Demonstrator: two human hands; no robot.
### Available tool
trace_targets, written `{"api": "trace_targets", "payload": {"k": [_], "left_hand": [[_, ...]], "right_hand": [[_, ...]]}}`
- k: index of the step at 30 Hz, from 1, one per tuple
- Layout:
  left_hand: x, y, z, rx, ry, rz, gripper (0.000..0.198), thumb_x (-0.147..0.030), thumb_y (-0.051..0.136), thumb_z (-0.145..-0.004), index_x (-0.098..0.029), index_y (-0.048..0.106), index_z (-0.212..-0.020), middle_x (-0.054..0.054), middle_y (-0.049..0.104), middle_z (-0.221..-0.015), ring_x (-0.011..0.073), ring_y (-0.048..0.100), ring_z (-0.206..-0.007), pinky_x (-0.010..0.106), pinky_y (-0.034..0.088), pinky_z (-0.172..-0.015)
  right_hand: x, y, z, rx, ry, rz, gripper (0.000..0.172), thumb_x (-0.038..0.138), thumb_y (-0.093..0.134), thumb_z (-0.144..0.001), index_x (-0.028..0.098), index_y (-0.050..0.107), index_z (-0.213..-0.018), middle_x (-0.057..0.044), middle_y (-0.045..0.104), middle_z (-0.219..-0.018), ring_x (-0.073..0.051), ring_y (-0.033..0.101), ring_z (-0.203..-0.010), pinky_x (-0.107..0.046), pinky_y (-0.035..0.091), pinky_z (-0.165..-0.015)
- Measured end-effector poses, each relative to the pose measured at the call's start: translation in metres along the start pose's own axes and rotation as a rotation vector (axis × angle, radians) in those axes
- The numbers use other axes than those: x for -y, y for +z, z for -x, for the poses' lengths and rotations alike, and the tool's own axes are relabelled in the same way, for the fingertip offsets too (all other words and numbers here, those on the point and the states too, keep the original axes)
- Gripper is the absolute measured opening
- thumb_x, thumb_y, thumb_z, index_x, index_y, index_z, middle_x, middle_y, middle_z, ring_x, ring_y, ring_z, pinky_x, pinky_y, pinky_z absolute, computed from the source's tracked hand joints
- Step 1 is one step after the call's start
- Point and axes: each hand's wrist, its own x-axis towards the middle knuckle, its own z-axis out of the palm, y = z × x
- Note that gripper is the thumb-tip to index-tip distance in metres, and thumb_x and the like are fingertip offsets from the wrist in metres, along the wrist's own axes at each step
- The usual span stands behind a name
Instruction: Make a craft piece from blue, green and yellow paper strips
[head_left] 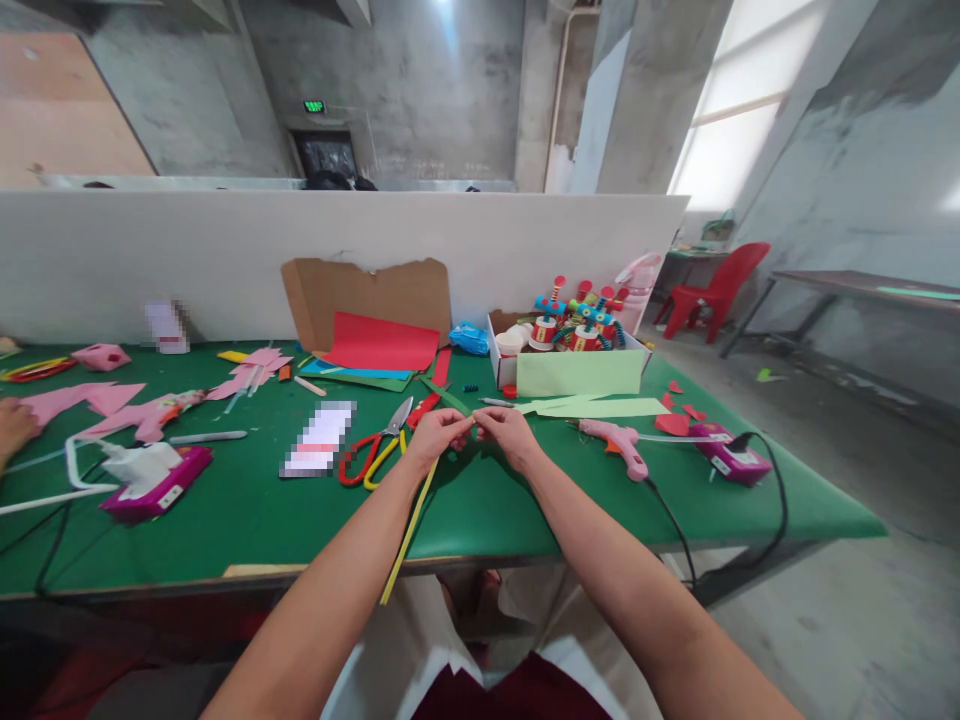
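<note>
My left hand [441,436] is closed in a pinch on a narrow yellow paper strip [409,535], whose long end hangs down past the table's front edge. Fingertip to fingertip with it, my right hand [508,437] pinches at the strip's upper end, mostly hidden by the fingers. A dark green paper strip [447,396] lies just behind the fingertips. To the left of my hands rest red-handled scissors [367,452] and a yellow-handled pair [386,462], partly covered by my left hand. Pale green paper strips [600,407] lie beyond my right hand.
A pink glue gun [619,442] and purple power strip [731,457] sit right, with a cord over the edge. Behind stands a white box [504,372] of colourful paper figures. Left are a phone [319,440], another power strip [161,485] and another person's hand [15,428].
</note>
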Motion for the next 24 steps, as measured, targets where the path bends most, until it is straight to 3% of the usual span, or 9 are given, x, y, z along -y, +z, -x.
{"api": "trace_targets", "payload": {"k": [7, 16, 24], "left_hand": [[-0.0017, 0.0004, 0.0002, -0.010, -0.008, -0.022, 0.034, -0.045, 0.075, -0.059, -0.015, 0.058, -0.061, -0.004, 0.055, -0.047, 0.0079, 0.050, -0.042, 0.020, 0.041, -0.043], [-0.0001, 0.0009, -0.0004, -0.015, 0.038, -0.075, 0.035, -0.047, 0.074, -0.058, -0.015, 0.059, -0.062, -0.002, 0.057, -0.050, 0.0082, 0.050, -0.044, 0.020, 0.041, -0.043], [-0.0018, 0.0008, 0.0010, 0.011, 0.013, -0.033, 0.032, -0.042, 0.075, -0.058, -0.015, 0.059, -0.061, -0.002, 0.057, -0.049, 0.0085, 0.049, -0.043, 0.020, 0.040, -0.043]], "right_hand": [[-0.0039, -0.0007, -0.0028, -0.066, 0.058, -0.083, 0.023, 0.037, 0.079, -0.057, 0.017, 0.069, -0.065, 0.001, 0.058, -0.058, -0.010, 0.053, -0.054, -0.025, 0.052, -0.057], [-0.0059, -0.0022, -0.0051, -0.054, 0.062, -0.087, 0.024, 0.037, 0.078, -0.058, 0.016, 0.067, -0.065, 0.002, 0.056, -0.055, -0.008, 0.051, -0.051, -0.022, 0.050, -0.052], [0.0007, -0.0065, -0.0023, 0.044, 0.072, -0.065, 0.022, 0.034, 0.078, -0.060, 0.016, 0.067, -0.065, 0.003, 0.057, -0.054, -0.007, 0.050, -0.049, -0.022, 0.050, -0.052]]}}
